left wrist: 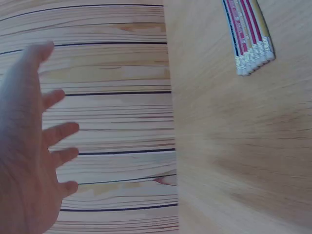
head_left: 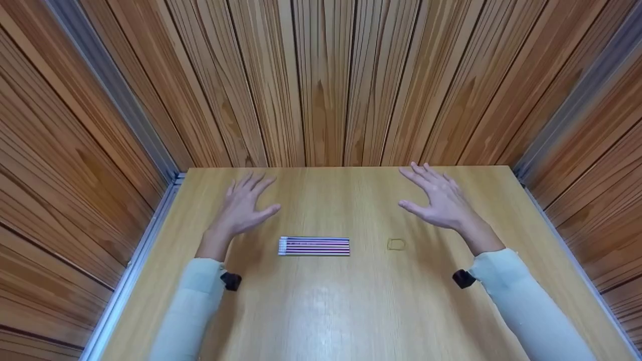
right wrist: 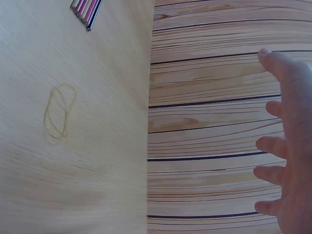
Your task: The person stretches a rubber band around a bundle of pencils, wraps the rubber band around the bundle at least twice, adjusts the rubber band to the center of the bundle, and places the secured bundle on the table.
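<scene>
Several striped pencils (head_left: 314, 246) lie side by side in a flat row on the table, their white eraser ends (left wrist: 255, 58) toward the left. To their right rests a thin yellow rubber band (head_left: 396, 244), seen as a twisted loop (right wrist: 59, 112) in the right wrist view. My left hand (head_left: 246, 204) hovers beyond and left of the pencils, fingers spread, holding nothing. My right hand (head_left: 439, 200) is held above the table beyond and right of the rubber band, also empty with its fingers apart.
The wooden table (head_left: 321, 311) runs up to a plank wall (head_left: 323, 90) at the back. Plank side walls with grey metal rails (head_left: 145, 225) flank it left and right. A small black wrist camera (head_left: 231, 281) sits at the left cuff, another (head_left: 463, 279) at the right cuff.
</scene>
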`<state>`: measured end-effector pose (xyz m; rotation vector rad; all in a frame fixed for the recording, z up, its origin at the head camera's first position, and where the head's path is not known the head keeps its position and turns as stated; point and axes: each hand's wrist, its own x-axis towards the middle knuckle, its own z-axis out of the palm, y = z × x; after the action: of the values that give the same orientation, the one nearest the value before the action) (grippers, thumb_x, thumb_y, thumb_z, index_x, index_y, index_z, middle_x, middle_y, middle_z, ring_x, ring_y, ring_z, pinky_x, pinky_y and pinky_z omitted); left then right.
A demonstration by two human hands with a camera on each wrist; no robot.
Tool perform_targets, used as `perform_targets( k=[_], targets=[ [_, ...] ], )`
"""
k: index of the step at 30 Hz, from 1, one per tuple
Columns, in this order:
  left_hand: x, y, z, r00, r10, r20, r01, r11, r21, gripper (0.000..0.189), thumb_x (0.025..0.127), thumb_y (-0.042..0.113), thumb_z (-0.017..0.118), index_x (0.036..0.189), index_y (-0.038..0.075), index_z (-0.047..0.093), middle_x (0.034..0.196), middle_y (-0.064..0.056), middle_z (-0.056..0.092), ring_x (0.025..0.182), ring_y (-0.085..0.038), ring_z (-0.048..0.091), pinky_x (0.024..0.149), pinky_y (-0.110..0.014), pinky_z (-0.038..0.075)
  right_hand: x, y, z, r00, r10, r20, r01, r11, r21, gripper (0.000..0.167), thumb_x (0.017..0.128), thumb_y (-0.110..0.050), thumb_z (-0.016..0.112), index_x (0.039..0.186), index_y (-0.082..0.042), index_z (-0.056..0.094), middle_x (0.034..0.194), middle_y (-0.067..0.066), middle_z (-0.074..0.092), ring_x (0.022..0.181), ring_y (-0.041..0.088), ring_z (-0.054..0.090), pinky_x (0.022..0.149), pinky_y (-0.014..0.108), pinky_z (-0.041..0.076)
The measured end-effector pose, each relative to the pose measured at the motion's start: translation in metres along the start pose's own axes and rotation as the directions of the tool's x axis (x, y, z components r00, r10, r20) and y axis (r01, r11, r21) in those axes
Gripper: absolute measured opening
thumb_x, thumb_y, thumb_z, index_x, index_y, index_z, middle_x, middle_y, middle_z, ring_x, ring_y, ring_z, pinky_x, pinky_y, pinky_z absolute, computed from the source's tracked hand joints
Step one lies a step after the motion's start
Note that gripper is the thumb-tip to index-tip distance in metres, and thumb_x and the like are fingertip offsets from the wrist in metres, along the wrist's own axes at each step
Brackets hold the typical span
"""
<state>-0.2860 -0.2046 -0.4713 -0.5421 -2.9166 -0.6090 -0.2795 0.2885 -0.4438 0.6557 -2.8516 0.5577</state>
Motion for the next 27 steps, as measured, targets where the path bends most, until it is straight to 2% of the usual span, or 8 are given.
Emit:
perform_targets(
  k=[6, 12, 16, 18, 20, 23, 25, 27],
  targets=[
    [-0.004, -0.002, 0.012, 0.999, 0.042, 0.026, -0.040, 0.997, -0.069, 0.089, 0.097, 0.059, 0.075, 0.172, 0.021, 0.047, 0.181, -0.020, 0.042, 0.171, -0.052, 0.030, 0.135, -0.082, 0.013, -0.008, 0.013, 0.020, 0.993, -0.033, -0.112, 0.056, 0.976, 0.209, 0.074, 0.103, -0.029, 0.079, 0.171, -0.019, 0.050, 0.180, 0.018, 0.044, 0.167, 0.050, 0.040, 0.130, 0.082, 0.029],
    [-0.008, 0.000, 0.027, 0.995, 0.087, 0.047, -0.083, 0.993, -0.082, 0.092, 0.093, 0.059, 0.082, 0.171, 0.021, 0.049, 0.179, -0.020, 0.045, 0.169, -0.051, 0.035, 0.134, -0.082, 0.021, -0.016, 0.016, 0.035, 0.994, -0.016, -0.112, 0.062, 0.904, 0.424, 0.067, 0.105, -0.016, 0.077, 0.168, -0.012, 0.053, 0.175, 0.020, 0.050, 0.166, 0.046, 0.044, 0.133, 0.076, 0.030],
    [-0.009, 0.000, 0.036, 0.992, 0.109, 0.058, -0.102, 0.989, -0.104, 0.090, 0.092, 0.052, 0.085, 0.169, 0.020, 0.051, 0.176, -0.020, 0.048, 0.167, -0.051, 0.038, 0.133, -0.080, 0.025, -0.019, 0.015, 0.040, 0.992, -0.005, -0.126, 0.069, 0.856, 0.512, 0.062, 0.108, -0.009, 0.072, 0.167, -0.008, 0.053, 0.174, 0.020, 0.053, 0.164, 0.044, 0.045, 0.132, 0.075, 0.032],
    [-0.010, 0.000, 0.041, 0.992, 0.112, 0.064, -0.104, 0.988, -0.114, 0.089, 0.092, 0.050, 0.086, 0.168, 0.020, 0.051, 0.175, -0.020, 0.049, 0.166, -0.051, 0.040, 0.132, -0.080, 0.027, -0.020, 0.015, 0.042, 0.991, 0.008, -0.135, 0.067, 0.840, 0.539, 0.060, 0.108, -0.006, 0.070, 0.166, -0.007, 0.054, 0.173, 0.019, 0.054, 0.162, 0.036, 0.048, 0.132, 0.065, 0.037],
    [-0.011, 0.000, 0.045, 0.991, 0.114, 0.070, -0.105, 0.987, -0.122, 0.089, 0.092, 0.049, 0.087, 0.168, 0.020, 0.052, 0.175, -0.020, 0.049, 0.166, -0.050, 0.041, 0.132, -0.079, 0.029, -0.020, 0.015, 0.044, 0.989, 0.016, -0.145, 0.069, 0.823, 0.564, 0.058, 0.109, -0.005, 0.068, 0.165, -0.006, 0.055, 0.172, 0.020, 0.055, 0.159, 0.022, 0.052, 0.132, 0.047, 0.042],
    [-0.013, 0.001, 0.051, 0.990, 0.120, 0.077, -0.110, 0.985, -0.130, 0.089, 0.092, 0.050, 0.087, 0.168, 0.019, 0.053, 0.174, -0.019, 0.050, 0.164, -0.049, 0.043, 0.131, -0.078, 0.031, -0.021, 0.016, 0.048, 0.987, 0.012, -0.160, 0.090, 0.786, 0.611, 0.055, 0.109, -0.001, 0.065, 0.163, -0.003, 0.056, 0.169, 0.023, 0.056, 0.152, 0.000, 0.054, 0.124, 0.019, 0.043],
    [-0.014, 0.002, 0.055, 0.989, 0.117, 0.090, -0.104, 0.985, -0.138, 0.089, 0.092, 0.051, 0.086, 0.168, 0.019, 0.052, 0.174, -0.018, 0.051, 0.164, -0.048, 0.044, 0.131, -0.077, 0.032, -0.021, 0.017, 0.052, 0.985, -0.008, -0.172, 0.118, 0.756, 0.644, 0.053, 0.109, 0.002, 0.063, 0.161, 0.001, 0.056, 0.168, 0.029, 0.056, 0.149, -0.007, 0.054, 0.120, 0.011, 0.043],
    [-0.015, 0.002, 0.058, 0.989, 0.109, 0.103, -0.093, 0.985, -0.149, 0.089, 0.091, 0.052, 0.086, 0.168, 0.019, 0.053, 0.173, -0.017, 0.052, 0.163, -0.047, 0.046, 0.130, -0.076, 0.033, -0.020, 0.017, 0.055, 0.981, -0.030, -0.190, 0.152, 0.725, 0.672, 0.050, 0.109, 0.005, 0.060, 0.160, 0.004, 0.056, 0.165, 0.032, 0.056, 0.148, -0.008, 0.056, 0.118, 0.011, 0.045]
  ],
)
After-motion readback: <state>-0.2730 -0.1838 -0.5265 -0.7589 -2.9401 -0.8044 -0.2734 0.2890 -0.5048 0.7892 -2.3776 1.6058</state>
